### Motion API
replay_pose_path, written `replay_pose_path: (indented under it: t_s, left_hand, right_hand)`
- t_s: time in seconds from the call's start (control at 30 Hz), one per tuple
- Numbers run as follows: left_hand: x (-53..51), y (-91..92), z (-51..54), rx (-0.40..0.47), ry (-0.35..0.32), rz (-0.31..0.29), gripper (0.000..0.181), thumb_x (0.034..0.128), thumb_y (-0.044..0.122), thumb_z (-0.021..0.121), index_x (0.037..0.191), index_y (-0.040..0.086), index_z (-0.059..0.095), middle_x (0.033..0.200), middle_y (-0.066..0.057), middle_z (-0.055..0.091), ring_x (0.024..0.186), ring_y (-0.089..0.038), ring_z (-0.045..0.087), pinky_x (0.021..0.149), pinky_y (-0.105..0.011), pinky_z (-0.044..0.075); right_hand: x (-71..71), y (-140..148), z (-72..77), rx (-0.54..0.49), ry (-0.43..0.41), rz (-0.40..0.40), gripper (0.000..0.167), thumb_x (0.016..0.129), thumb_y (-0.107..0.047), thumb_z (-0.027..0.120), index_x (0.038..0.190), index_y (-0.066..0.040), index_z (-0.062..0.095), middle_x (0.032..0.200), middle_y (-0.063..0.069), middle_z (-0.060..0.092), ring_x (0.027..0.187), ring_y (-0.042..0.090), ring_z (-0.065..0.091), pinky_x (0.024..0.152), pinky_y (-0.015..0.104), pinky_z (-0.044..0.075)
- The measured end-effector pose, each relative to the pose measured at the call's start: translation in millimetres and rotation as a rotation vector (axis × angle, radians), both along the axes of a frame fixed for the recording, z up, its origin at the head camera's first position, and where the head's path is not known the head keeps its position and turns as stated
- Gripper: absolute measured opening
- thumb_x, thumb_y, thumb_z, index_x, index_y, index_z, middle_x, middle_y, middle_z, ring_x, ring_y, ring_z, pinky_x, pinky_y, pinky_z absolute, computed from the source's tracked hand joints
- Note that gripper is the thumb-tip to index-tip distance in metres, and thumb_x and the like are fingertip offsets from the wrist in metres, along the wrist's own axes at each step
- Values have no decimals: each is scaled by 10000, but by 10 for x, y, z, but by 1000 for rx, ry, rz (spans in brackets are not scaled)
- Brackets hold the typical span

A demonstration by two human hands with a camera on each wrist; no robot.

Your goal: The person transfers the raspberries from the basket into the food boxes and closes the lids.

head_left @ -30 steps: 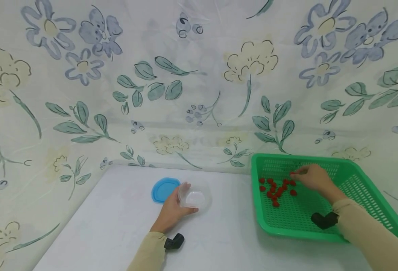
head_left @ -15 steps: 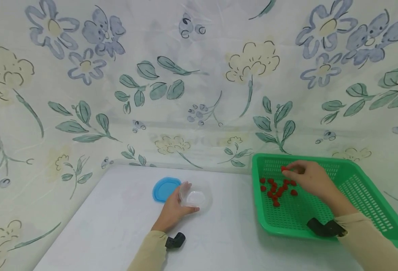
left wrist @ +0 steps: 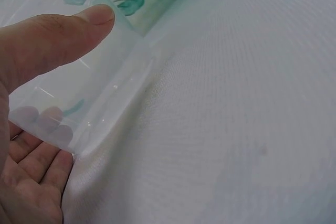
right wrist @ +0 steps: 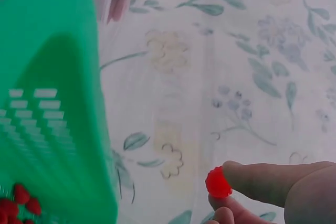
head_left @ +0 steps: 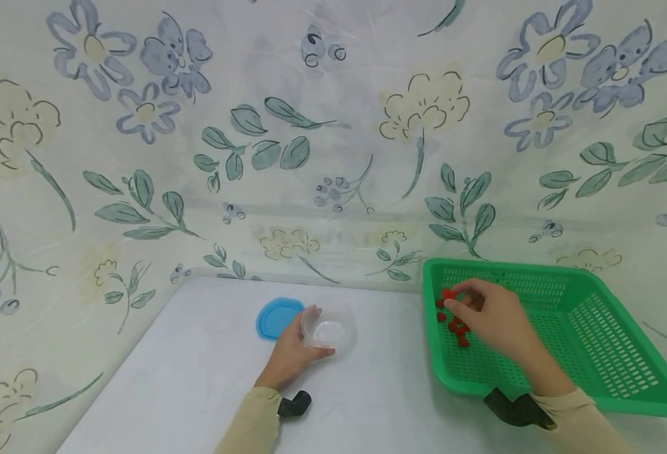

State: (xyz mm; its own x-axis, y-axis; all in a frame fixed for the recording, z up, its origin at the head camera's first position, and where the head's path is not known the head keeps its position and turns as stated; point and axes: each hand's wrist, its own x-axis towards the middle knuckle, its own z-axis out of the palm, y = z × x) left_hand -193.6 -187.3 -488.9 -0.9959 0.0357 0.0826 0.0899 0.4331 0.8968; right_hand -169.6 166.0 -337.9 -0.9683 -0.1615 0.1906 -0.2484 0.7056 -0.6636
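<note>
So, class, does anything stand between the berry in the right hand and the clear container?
Yes: the green basket's left rim lies between the red berry and the clear container; nothing else visible does.

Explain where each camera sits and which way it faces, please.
Head: worn on the head, facing forward and down at the table; left hand, right hand and sleeves show.
Left wrist: worn on that wrist, facing the clear container its hand holds; thumb and fingers show.
Right wrist: worn on that wrist, facing the pinched red piece and floral backdrop; thumb and fingertips show, plus part of the left hand, top.
Shared: head and right wrist both show the red piece and green basket.
</note>
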Motion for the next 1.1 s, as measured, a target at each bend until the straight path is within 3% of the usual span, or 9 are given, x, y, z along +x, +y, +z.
replay_pose_path:
  t_s: [0.5,0.8,1.1]
  left_hand:
    - [0,6,-6,-20,7,4,966,673,195,942,1489,90,436,1469,-63,529,1397,-293,432,1144,-525,350]
    - [-9,-11,-21,-34,8,7,965,678,213,941,1492,96,437,1474,-64,526,1398,-295,432,1142,-526,351]
    - [-4,-3,-22,-27,12,8,954,674,208,944,1482,100,449,1465,-62,533,1385,-297,443,1127,-544,367]
  right_hand:
    - [85,-589,-181,-134,35,-31,194,925,-192,737,1075,-69,723,819,8,592,755,160,541,609,287,460]
    - [82,-874,-324,-190,91,-38,155,893,-147,762,1028,-78,728,767,-11,561,723,146,546,575,281,470]
    - [35,-1085,-456,-201,91,-25,162,887,-131,764,1025,-59,719,761,-10,546,721,153,531,568,259,472]
